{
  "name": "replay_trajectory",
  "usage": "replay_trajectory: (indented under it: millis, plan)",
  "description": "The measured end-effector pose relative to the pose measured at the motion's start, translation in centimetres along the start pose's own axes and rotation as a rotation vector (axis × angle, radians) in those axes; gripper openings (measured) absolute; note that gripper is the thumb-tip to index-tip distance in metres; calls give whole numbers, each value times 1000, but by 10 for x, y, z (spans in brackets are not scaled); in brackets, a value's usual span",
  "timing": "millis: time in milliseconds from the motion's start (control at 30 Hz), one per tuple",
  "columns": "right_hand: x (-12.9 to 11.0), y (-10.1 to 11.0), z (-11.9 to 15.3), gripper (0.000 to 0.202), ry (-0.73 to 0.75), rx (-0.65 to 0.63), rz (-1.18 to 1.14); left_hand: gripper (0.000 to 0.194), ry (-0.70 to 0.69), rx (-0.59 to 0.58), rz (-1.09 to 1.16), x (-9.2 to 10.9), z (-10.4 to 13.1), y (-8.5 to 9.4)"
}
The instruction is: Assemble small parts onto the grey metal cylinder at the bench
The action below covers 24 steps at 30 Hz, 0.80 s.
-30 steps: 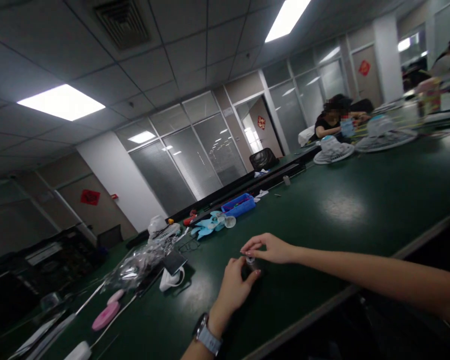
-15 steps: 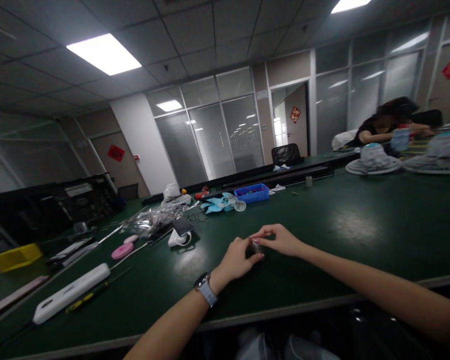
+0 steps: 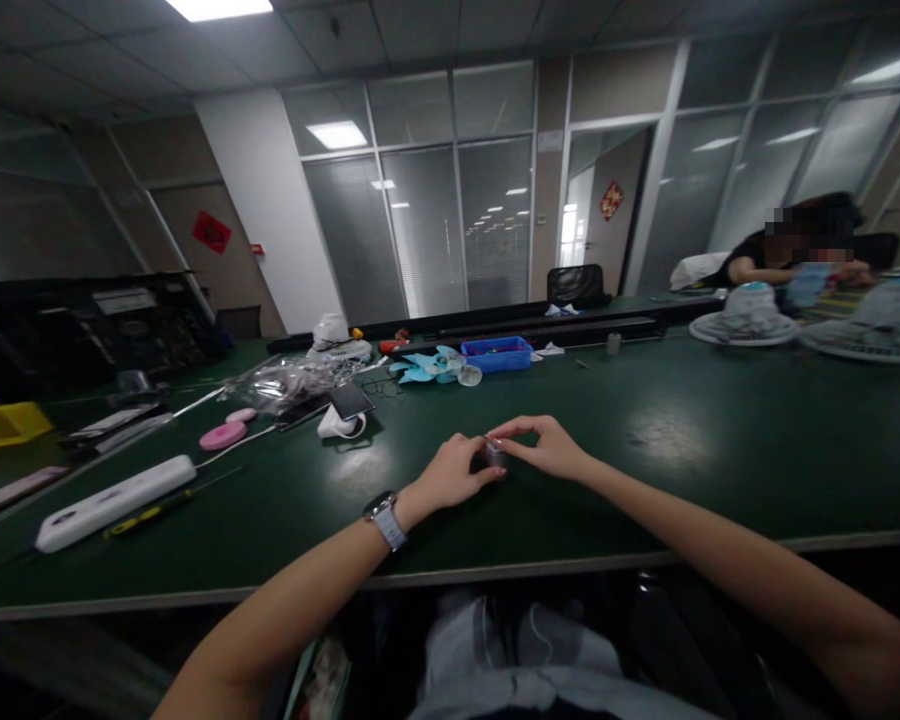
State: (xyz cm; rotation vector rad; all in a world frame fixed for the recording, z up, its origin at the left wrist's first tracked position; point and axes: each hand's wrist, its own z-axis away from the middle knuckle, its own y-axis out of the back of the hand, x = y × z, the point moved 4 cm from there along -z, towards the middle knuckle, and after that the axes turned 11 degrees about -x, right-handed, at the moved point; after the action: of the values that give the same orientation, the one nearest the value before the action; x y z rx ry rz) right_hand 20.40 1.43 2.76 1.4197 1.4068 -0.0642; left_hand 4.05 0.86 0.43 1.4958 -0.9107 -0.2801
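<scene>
A small grey cylinder (image 3: 496,456) with a metallic look stands on the green table between my hands. My left hand (image 3: 454,472), with a watch on its wrist, curls around the cylinder, thumb on the near side and fingers on the far side. From the right, my right hand (image 3: 547,448) reaches over, with thumb and fingertips pinched together at the cylinder's top. Whatever lies in that pinch is too small to make out, and the fingertips of both hands nearly meet there.
Light-blue fan blades (image 3: 426,366) and a blue bin (image 3: 496,354) lie beyond my hands. To the left are a white power strip (image 3: 116,500), a yellow screwdriver (image 3: 150,515), a pink disc (image 3: 223,435) and a white charger (image 3: 337,424). A person (image 3: 780,250) leans over the table at right.
The camera view has tilted downward, so more of my lap shows. Both hands stay together around the cylinder, which now shows more clearly between them.
</scene>
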Motion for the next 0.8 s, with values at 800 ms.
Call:
replay_trajectory:
  millis: [800]
  plan:
    - [9,-5,-3,36,-54,17,-156,44,-4,44,52,-1,2,1]
